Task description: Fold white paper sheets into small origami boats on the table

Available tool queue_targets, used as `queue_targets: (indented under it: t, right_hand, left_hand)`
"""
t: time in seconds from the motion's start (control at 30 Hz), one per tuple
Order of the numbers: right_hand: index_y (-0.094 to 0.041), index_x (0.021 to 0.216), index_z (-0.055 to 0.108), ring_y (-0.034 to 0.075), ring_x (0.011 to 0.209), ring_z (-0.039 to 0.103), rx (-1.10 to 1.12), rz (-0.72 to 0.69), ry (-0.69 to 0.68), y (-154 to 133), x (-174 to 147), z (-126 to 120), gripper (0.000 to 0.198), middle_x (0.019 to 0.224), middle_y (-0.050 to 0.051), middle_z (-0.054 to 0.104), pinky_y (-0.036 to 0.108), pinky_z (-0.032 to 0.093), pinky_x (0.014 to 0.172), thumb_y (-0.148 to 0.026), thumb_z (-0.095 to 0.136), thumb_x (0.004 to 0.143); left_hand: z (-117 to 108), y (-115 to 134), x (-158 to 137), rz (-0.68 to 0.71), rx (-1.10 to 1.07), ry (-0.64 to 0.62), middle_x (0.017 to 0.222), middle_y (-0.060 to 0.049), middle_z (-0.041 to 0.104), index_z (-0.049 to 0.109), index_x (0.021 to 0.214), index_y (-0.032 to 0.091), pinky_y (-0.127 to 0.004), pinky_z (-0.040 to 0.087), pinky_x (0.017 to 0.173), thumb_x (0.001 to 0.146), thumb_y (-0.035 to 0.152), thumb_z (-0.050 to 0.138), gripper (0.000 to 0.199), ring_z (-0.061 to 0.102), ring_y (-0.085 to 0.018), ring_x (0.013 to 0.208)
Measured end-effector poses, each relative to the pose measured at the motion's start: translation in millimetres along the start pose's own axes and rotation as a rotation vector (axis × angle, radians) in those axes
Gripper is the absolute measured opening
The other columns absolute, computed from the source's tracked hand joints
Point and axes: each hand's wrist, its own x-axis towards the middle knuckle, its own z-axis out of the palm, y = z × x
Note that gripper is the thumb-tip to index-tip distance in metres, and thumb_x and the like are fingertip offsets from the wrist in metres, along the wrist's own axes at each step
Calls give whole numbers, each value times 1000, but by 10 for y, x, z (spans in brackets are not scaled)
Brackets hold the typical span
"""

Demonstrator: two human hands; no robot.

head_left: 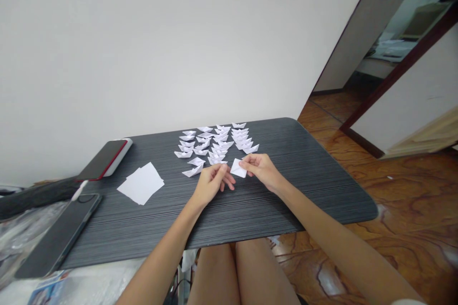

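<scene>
Between the fingers of my right hand [260, 167] is a small folded square of white paper [237, 168], pinched at its right side and tilted on one corner. My left hand [214, 181] is just left of it, fingers loosely spread and slightly curled, apart from the paper and holding nothing I can see. Behind both hands stand several white paper boats [222, 138] in uneven rows on the dark table. The nearest boat [193, 170] lies just left of my left hand.
A stack of white paper sheets [142, 184] lies left on the dark wood-grain table [286, 200]. Farther left are a phone [60, 236], a white cable plug [79, 190] and a black device with a red edge [102, 159]. A white wall [161, 47] rises behind the table.
</scene>
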Motion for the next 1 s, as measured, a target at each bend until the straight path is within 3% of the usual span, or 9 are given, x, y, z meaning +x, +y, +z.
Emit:
queue_targets:
  t: [0.1, 0.2, 0.3, 0.43, 0.53, 0.7, 1.0]
  right_hand:
    - [-12, 56, 53, 4, 39, 39, -3, 1, -45, -4, -9, 31, 24, 48, -3, 50, 18, 29, 39, -33, 64, 62]
    - [-12, 62, 55, 6, 44, 43, -66, -33, -101, 0, -8, 31, 19, 53, -2, 52, 20, 33, 43, -30, 60, 67]
    - [-13, 69, 59, 9, 54, 47, -285, -212, -110, 3, -15, -1, 12, 65, 2, 56, 23, 38, 52, -24, 56, 71]
    - [-15, 76, 62, 11, 65, 48, -620, -512, -76, -6, -54, -47, 12, 77, 4, 56, 24, 39, 61, -18, 51, 76]
    - [-15, 77, 62, 13, 74, 50, -758, -583, -174, -3, -81, -76, 14, 80, 5, 54, 26, 39, 70, -16, 49, 78]
    - [-15, 80, 62, 12, 68, 50, -851, -459, -321, 42, -96, -106, 13, 74, 3, 55, 23, 38, 64, -17, 49, 78]
    - [-15, 77, 54, 9, 55, 47, -730, -241, -203, 83, -70, -63, 5, 62, -2, 53, 20, 35, 54, -17, 50, 74]
  left_hand:
    - [36, -6, 19, 0, 42, -14, 57, -6, 63, 51, 74, 10, -17, 34, 34, 75, 36, 51, 26, 59, -14, 44]
    - [44, -9, 22, 9, 94, -31, 58, -7, 63, 52, 73, 10, -18, 35, 36, 79, 35, 43, 27, 59, -14, 46]
    - [8, -13, 6, 125, 345, 56, 56, -5, 62, 57, 77, 11, -21, 40, 46, 81, 31, 41, 27, 58, -13, 50]
    - [-62, -42, -15, 423, 697, 220, 79, -8, 62, 63, 80, 14, -26, 43, 68, 78, 24, 47, 18, 57, -16, 77]
    - [-109, -82, -26, 464, 813, 130, 82, -7, 59, 64, 80, 15, -27, 43, 72, 78, 20, 47, 17, 54, -15, 79]
    - [-141, -132, -33, 376, 893, -64, 82, -5, 59, 62, 81, 16, -25, 42, 71, 80, 18, 43, 20, 54, -15, 78]
    - [-63, -157, 20, 206, 933, 76, 69, -2, 60, 58, 78, 16, -23, 38, 59, 77, 19, 46, 13, 53, -13, 63]
